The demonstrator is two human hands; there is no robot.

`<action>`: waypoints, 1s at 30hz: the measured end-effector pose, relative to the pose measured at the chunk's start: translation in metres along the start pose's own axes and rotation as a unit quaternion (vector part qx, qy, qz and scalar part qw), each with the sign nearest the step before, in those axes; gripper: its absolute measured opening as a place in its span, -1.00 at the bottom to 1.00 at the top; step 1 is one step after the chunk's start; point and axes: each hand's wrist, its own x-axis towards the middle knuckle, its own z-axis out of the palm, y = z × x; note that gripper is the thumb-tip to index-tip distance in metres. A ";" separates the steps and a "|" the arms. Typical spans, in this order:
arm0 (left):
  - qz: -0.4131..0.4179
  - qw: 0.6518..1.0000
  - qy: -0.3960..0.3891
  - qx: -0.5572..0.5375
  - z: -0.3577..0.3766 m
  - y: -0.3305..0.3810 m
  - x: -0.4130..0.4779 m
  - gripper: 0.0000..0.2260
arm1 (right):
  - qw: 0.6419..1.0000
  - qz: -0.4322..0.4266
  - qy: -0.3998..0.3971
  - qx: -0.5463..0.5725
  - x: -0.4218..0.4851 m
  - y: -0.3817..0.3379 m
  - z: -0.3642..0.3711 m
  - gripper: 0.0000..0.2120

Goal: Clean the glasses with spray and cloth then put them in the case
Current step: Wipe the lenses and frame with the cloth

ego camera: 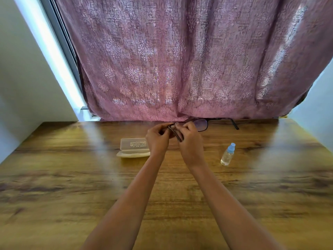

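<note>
Dark-framed glasses (202, 124) are held up above the far middle of the wooden table (72, 177), one temple arm sticking out to the right. My left hand (157, 139) and my right hand (189, 141) meet at the left lens, both closed on the frame. Something dark sits pinched between the fingers; I cannot tell whether it is the cloth or the folded temple. The clear plastic case (134, 147) lies open on the table just left of my left hand. A small clear spray bottle (228, 154) with a blue cap stands to the right of my right hand.
A pink patterned curtain (180, 60) hangs right behind the table's far edge. A window frame (59, 42) and white wall run along the left, and another wall stands at the right.
</note>
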 end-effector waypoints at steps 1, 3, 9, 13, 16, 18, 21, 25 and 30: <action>0.002 1.000 0.001 -0.005 -0.001 0.001 0.000 -0.93 | 1.000 0.012 0.011 -0.006 0.002 0.003 -0.002 -0.77; 0.006 1.000 0.001 -0.010 -0.001 0.001 0.000 -0.93 | 0.999 0.034 0.022 -0.021 0.005 0.009 -0.006 -0.76; 0.017 1.000 -0.011 -0.006 -0.002 0.001 0.001 -0.91 | 1.000 0.011 0.002 0.006 0.000 -0.002 -0.001 -0.80; 0.024 1.000 -0.007 -0.002 -0.004 -0.001 -0.001 -0.92 | 1.000 0.010 0.003 -0.007 -0.001 0.006 -0.006 -0.78; 0.027 1.000 -0.007 0.013 -0.003 0.000 -0.001 -0.92 | 0.998 0.050 0.033 -0.003 0.002 0.007 -0.008 -0.77; 0.028 0.999 -0.009 0.018 -0.003 0.001 -0.001 -0.92 | 0.998 0.049 0.030 0.000 0.002 0.001 -0.005 -0.76; 0.025 0.999 -0.011 0.019 -0.005 0.002 -0.001 -0.90 | 1.000 0.014 -0.007 0.019 -0.003 -0.004 0.001 -0.76; 0.019 1.000 -0.006 0.017 -0.005 0.002 -0.001 -0.91 | 0.998 0.046 0.036 0.012 0.001 0.003 -0.005 -0.77; 0.035 0.999 -0.007 0.020 -0.005 0.004 0.001 -0.91 | 0.999 0.019 0.027 0.009 0.000 -0.002 -0.002 -0.80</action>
